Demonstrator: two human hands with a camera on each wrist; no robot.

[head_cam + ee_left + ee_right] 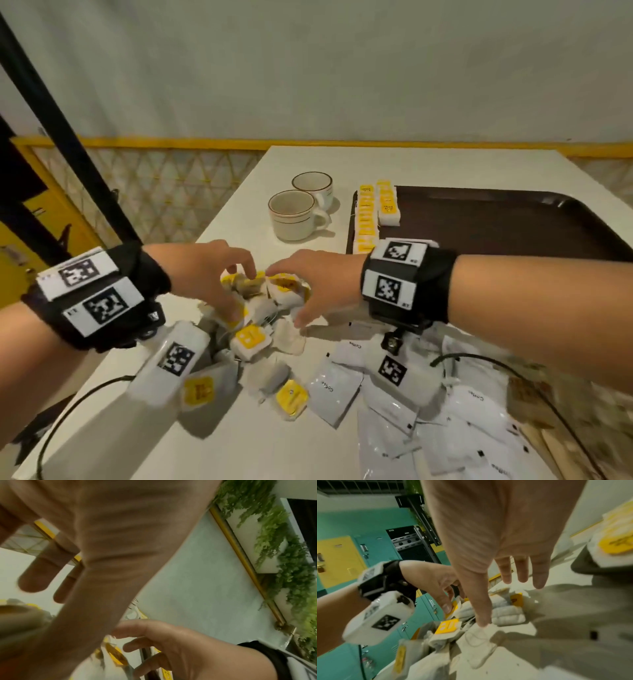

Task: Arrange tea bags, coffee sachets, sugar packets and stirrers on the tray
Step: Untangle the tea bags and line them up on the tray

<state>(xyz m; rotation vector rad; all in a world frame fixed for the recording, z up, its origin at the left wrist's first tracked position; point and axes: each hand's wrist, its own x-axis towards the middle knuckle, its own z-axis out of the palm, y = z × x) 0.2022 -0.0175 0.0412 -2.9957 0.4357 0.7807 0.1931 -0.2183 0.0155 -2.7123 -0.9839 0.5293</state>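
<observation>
A loose heap of tea bags with yellow tags lies mid-table, and both bare hands hover over it. My left hand has bent fingers above the heap, its thumb on a yellow tag. My right hand is spread, fingers straight, thumb tip resting on a white tea bag. Neither hand visibly grips anything. The dark brown tray sits at the right, with two rows of tea bags along its left edge. White coffee sachets are scattered at the lower right.
Two cream cups stand behind the heap, left of the tray. Blurred brown packets and wooden stirrers lie at the lower right. Black cables trail across the table. A black pole slants at the left.
</observation>
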